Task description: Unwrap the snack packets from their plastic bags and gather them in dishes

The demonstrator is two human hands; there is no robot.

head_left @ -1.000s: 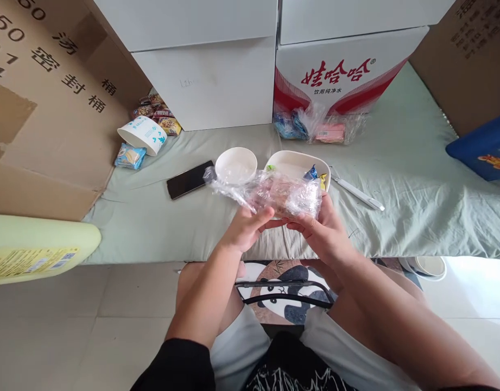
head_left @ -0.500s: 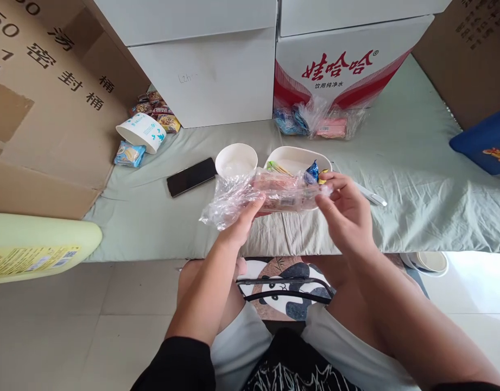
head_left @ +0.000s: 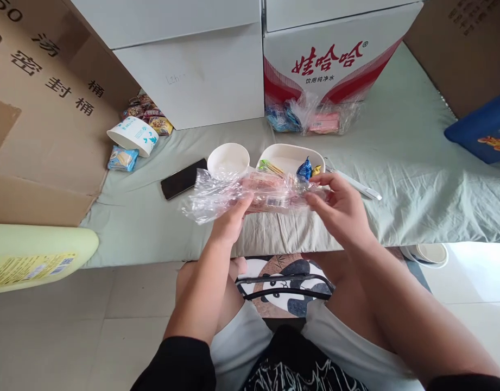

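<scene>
A clear plastic bag [head_left: 250, 193] with pinkish packets inside is stretched between both of my hands above the near edge of a green-sheeted surface [head_left: 396, 163]. My left hand [head_left: 229, 220] grips it from below near the middle. My right hand [head_left: 339, 209] pinches its right end. Just behind the bag stand a round white bowl [head_left: 228, 158] and a white squarish dish [head_left: 290, 157] that holds a few wrapped sweets, one of them blue [head_left: 304, 169].
A black phone [head_left: 183, 178] lies left of the bowl and a white pen [head_left: 358, 184] right of the dish. White boxes, a red-and-white carton [head_left: 331, 60], bagged snacks [head_left: 310, 117], a tipped paper cup [head_left: 131, 134] and cardboard boxes stand behind. A panda stool [head_left: 286, 285] sits between my knees.
My hands spread the bag out sideways and lifted it slightly; the right hand moved from under the bag to pinching its right end. The view shifted a little.
</scene>
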